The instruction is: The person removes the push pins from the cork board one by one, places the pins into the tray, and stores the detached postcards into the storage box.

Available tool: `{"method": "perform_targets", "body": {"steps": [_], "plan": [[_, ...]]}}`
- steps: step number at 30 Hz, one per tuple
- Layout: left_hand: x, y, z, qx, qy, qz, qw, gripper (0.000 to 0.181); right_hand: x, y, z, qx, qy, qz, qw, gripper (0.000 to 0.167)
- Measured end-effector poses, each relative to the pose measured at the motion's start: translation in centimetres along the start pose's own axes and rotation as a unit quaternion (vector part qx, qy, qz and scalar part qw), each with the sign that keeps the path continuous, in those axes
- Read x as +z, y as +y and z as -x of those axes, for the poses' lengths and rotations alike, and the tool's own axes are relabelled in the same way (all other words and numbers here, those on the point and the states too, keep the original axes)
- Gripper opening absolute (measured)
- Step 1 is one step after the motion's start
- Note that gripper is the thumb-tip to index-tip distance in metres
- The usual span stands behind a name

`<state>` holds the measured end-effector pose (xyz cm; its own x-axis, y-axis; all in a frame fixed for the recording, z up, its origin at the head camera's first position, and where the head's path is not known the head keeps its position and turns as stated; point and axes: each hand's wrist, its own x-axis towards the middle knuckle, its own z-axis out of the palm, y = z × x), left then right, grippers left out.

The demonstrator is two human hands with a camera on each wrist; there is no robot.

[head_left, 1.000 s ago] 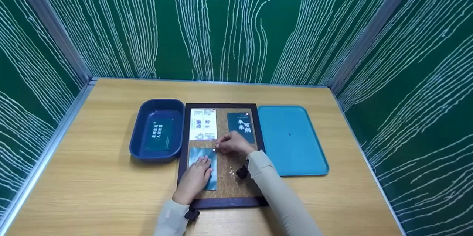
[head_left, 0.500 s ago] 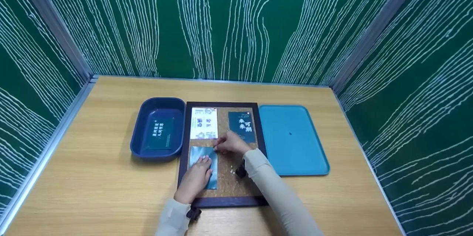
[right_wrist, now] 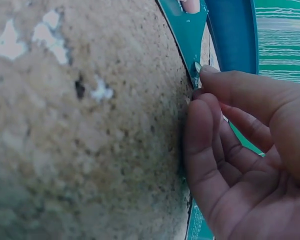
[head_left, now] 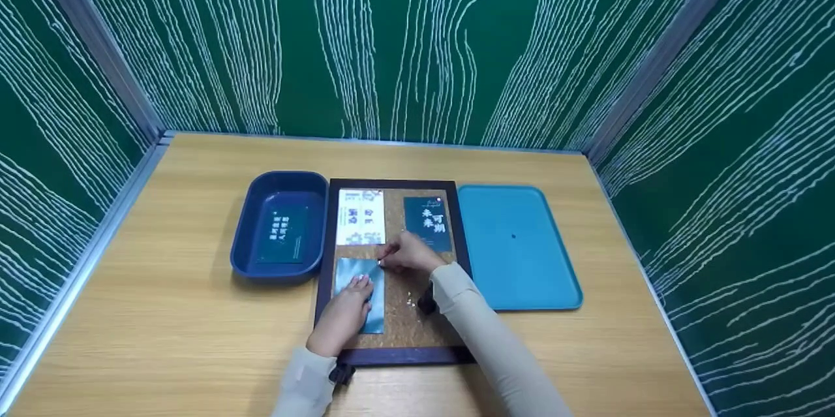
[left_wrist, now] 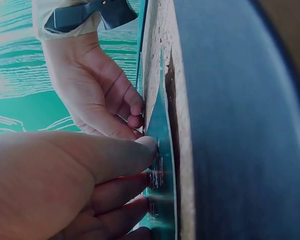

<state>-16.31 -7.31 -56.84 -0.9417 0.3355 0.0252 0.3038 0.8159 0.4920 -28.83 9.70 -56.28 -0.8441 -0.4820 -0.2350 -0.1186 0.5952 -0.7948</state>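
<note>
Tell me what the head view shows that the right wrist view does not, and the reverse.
Only the head view: a flat turquoise rectangular tray, beige fabric sleeves, and a green card with white characters lying in the deep-blue plastic tub.

Only the right wrist view: the palm side of the right hand.

Both: the right hand's fingertips at a small pale pin by a corner of the shiny teal card, the brown cork board, the tub, and part of the left hand.
</note>
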Motion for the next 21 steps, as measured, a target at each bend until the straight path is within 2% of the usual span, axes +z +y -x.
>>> {"method": "perform_targets", "body": {"steps": [9,21], "plan": [[0.22,-0.16,-0.08,0.002,0.005,0.003,1.0000,0.039,0.09,-0.04,0.03,-0.005,0.001,0.015,0.9999,0.008],[0.22,-0.18,-0.09,0.000,0.004,-0.005,1.0000,0.039,-0.11,-0.09,-0.03,0.002,-0.022,0.034,0.9992,0.008]]}}
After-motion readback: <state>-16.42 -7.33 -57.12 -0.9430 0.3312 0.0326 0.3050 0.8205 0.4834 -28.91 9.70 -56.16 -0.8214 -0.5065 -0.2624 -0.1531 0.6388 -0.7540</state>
